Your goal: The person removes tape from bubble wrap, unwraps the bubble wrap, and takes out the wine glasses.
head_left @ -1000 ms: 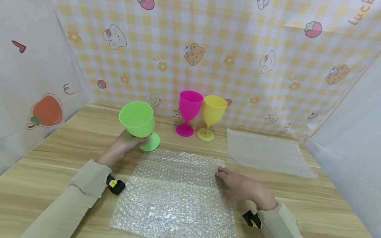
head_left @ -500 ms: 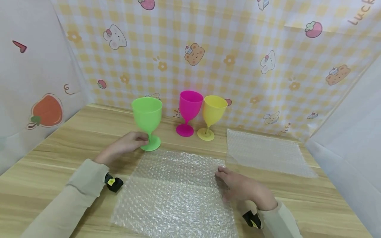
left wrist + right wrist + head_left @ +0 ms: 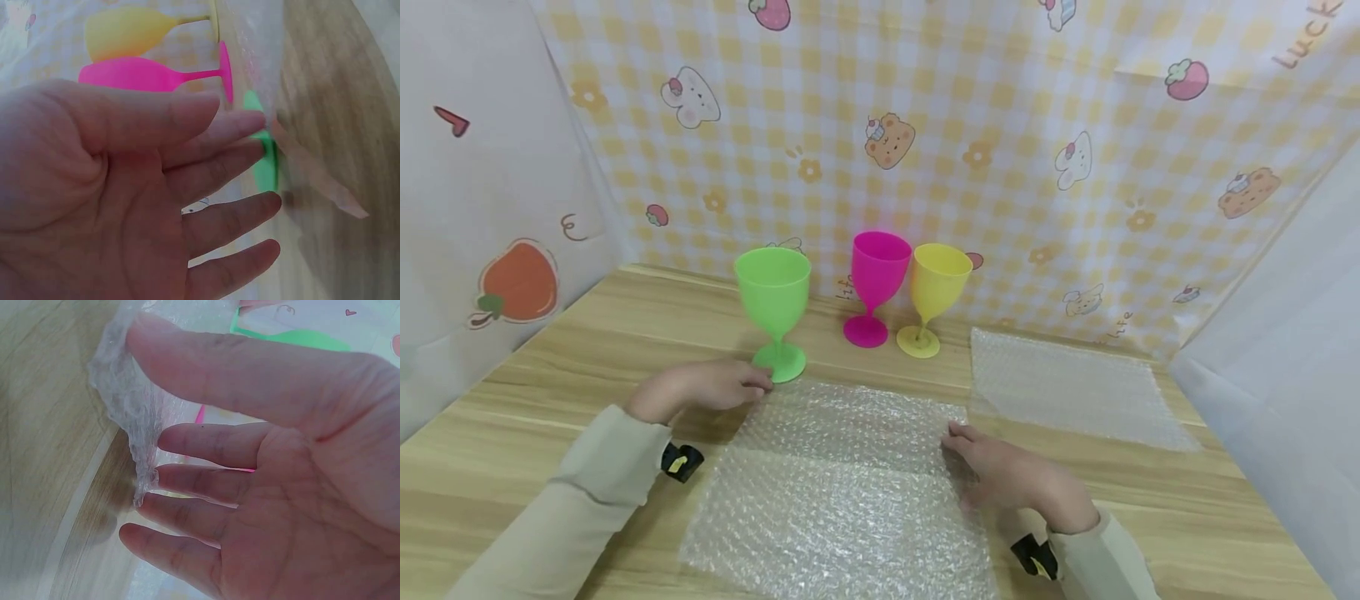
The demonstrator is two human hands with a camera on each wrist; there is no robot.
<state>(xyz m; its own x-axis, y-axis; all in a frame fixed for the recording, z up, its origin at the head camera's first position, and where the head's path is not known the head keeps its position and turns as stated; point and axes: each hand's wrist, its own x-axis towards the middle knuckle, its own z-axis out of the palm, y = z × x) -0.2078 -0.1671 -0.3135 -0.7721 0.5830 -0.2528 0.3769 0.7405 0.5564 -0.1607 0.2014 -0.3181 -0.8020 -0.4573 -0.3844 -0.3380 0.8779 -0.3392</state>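
Observation:
In the head view a green plastic goblet (image 3: pixel 773 292) stands upright on the table, just beyond the left far corner of a sheet of bubble wrap (image 3: pixel 842 500). My left hand (image 3: pixel 711 385) is beside the goblet's foot, close to that corner, and holds nothing. Its fingers are extended and spread apart in the left wrist view, with the green foot (image 3: pixel 269 165) behind the fingertips. At the sheet's right edge, my right hand (image 3: pixel 1000 471) touches the wrap. The right wrist view has its fingers nearly straight, their tips along the crinkled wrap edge (image 3: pixel 134 419).
A magenta goblet (image 3: pixel 880 271) and a yellow goblet (image 3: pixel 940 283) stand upright close together near the patterned cloth backdrop (image 3: pixel 820 100). Another bubble wrap sheet (image 3: pixel 1067 387) lies flat at the back right of the wooden table (image 3: pixel 1180 517).
The green goblet, tilted in my left hand, came upright onto its foot. My left hand then let go of its stem and drew back toward the wrap. My right hand stays put.

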